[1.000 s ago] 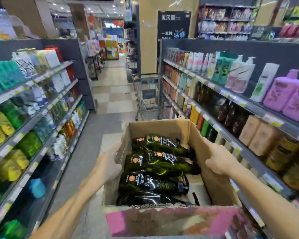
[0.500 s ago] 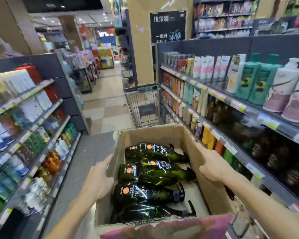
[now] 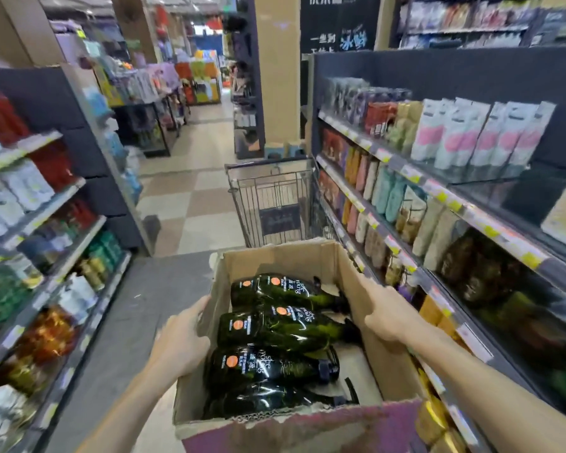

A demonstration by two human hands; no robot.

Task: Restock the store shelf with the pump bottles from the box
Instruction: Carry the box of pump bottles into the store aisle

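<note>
I carry an open cardboard box (image 3: 285, 256) in front of me in a store aisle. Several dark green pump bottles (image 3: 275, 328) with orange dots lie on their sides inside it, stacked along its left half. My left hand (image 3: 180, 341) presses flat against the box's left wall from outside. My right hand (image 3: 386, 312) grips the box's right wall near its top edge. The store shelf (image 3: 471, 210) on my right has several tiers packed with bottles and pouches, with price tags along the edges.
A metal shopping cart (image 3: 272, 197) stands just ahead of the box beside the right shelf. Another shelf unit (image 3: 46, 210) full of products lines the left side. The aisle floor (image 3: 183, 204) runs forward past a tan pillar (image 3: 278, 67).
I have walked forward with the box: the cart and pillar are nearer and the shelves have slid past. Both hands keep their hold on the box walls.
</note>
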